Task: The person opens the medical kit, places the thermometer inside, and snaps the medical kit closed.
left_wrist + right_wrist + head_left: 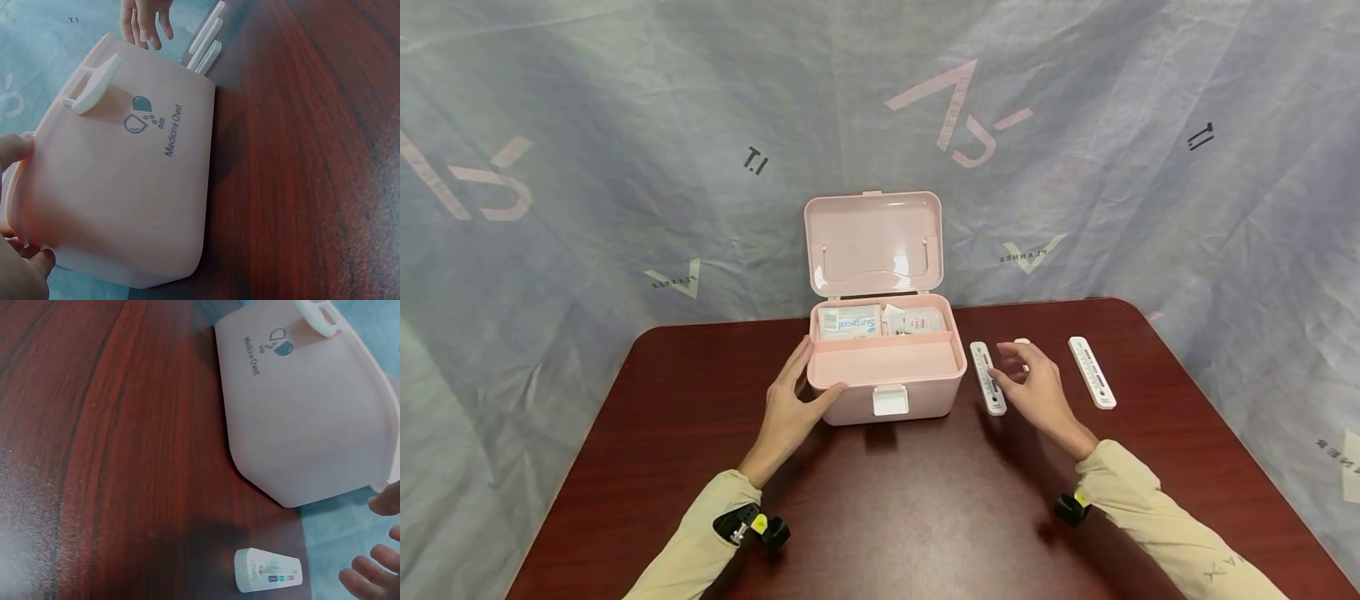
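A pink medicine chest (895,400) stands with its lid (874,242) raised at the middle back of the table. My left hand (793,400) holds its front left corner, thumb at the front rim and fingers along the side. My right hand (1033,387) hovers right of the chest, fingers loosely bent with nothing between them. Just left of it lies a white thermometer (987,379). Another white thermometer (1022,342) is mostly hidden behind that hand. A third thermometer (1092,372) lies farther right.
In the chest's rear compartments sit a pack marked Surgical (850,322) and a small white packet (917,320). The front compartment (887,363) shows its bare pink floor. A dark red wooden table (925,508) carries everything, with a grey printed cloth (775,100) hanging behind.
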The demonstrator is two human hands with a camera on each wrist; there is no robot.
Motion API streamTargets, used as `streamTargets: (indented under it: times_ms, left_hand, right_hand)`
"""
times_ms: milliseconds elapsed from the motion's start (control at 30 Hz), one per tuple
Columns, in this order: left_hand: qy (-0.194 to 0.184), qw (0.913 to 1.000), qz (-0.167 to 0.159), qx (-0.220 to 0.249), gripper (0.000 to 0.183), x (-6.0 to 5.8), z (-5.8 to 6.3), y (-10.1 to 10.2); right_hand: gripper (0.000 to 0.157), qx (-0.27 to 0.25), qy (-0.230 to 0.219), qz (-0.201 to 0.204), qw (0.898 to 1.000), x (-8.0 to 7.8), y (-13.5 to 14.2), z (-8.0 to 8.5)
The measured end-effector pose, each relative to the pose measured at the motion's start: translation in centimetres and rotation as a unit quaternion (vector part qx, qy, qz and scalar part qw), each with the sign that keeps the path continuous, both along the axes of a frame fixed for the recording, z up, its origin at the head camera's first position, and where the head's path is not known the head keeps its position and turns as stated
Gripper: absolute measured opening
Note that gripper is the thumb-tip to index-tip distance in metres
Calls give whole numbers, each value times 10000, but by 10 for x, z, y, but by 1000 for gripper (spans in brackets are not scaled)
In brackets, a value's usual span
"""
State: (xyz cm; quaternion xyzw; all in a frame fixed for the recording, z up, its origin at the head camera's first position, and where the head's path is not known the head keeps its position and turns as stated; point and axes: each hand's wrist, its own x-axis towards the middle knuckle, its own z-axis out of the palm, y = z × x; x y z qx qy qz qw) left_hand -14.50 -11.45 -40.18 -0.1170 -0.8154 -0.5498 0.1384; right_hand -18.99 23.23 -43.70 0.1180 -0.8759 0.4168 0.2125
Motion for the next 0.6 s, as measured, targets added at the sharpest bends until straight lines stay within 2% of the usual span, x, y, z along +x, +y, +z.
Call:
streamTargets:
  times_ms: [333, 600]
  left_hand:
    - [-6, 10000, 10, 40, 78, -1, -2, 1]
    - [-21, 10000, 13, 67, 77, 0, -3, 0]
  right_hand:
    - [35, -60, -178, -290, 9994, 4, 1, -13]
    - [36, -17, -315, -357, 9989, 10, 3, -24]
